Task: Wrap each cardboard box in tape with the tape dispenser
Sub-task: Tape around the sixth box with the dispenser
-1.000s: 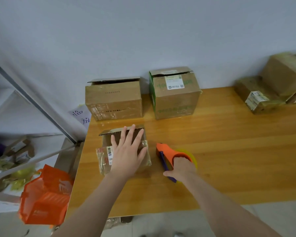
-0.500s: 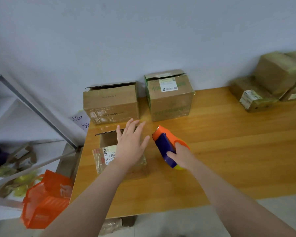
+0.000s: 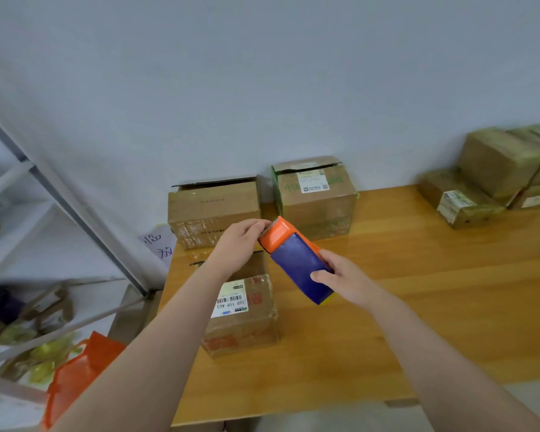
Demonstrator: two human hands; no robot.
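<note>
A small cardboard box (image 3: pixel 242 310) with a white barcode label sits near the table's left front. Above it my right hand (image 3: pixel 345 280) grips the orange and blue tape dispenser (image 3: pixel 296 260) by its lower end and holds it tilted in the air. My left hand (image 3: pixel 239 246) is at the dispenser's orange front end, its fingertips pinched there at the tape edge. Two larger cardboard boxes, a plain box (image 3: pixel 212 210) and a green-printed box (image 3: pixel 317 196), stand against the wall behind.
The wooden table (image 3: pixel 418 307) stretches to the right. Several taped boxes (image 3: pixel 493 176) are stacked at its far right. A metal shelf (image 3: pixel 44 194) stands to the left, with an orange bag (image 3: pixel 75 378) below it. A paper note (image 3: pixel 158 247) hangs by the table corner.
My right hand lifted the tape dispenser off the table and over the small box. My left hand left the box top and moved up to the dispenser's front end.
</note>
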